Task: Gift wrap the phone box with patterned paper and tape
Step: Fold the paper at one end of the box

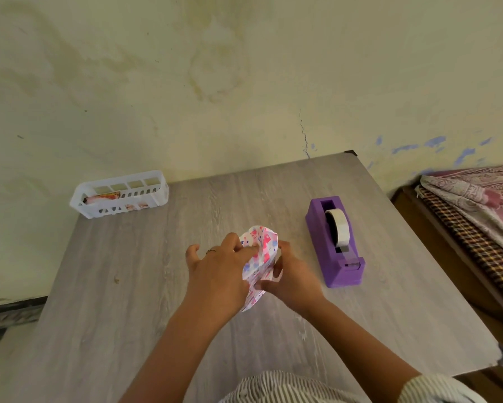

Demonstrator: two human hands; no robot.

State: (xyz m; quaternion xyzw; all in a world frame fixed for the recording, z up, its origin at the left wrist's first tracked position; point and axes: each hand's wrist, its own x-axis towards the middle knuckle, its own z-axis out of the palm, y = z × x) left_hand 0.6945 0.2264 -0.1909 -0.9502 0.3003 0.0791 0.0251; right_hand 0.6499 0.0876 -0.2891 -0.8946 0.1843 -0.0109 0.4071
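Note:
The patterned paper (pixel 260 254), white with pink and blue shapes, stands up between my two hands at the middle of the grey table (pixel 128 286). It curves round something that the paper and my hands hide, so the phone box itself does not show. My left hand (pixel 218 269) holds the paper's left side, fingertips pressing on its upper part. My right hand (pixel 291 274) grips the right side from behind, thumb on the lower front. A purple tape dispenser (pixel 336 245) with a white tape roll (pixel 340 228) stands just right of my right hand.
A white slotted plastic basket (pixel 119 193) holding some pink printed items sits at the table's far left corner by the wall. A bed with patterned cloth (pixel 476 205) lies past the table's right edge. The stained wall runs close behind the table.

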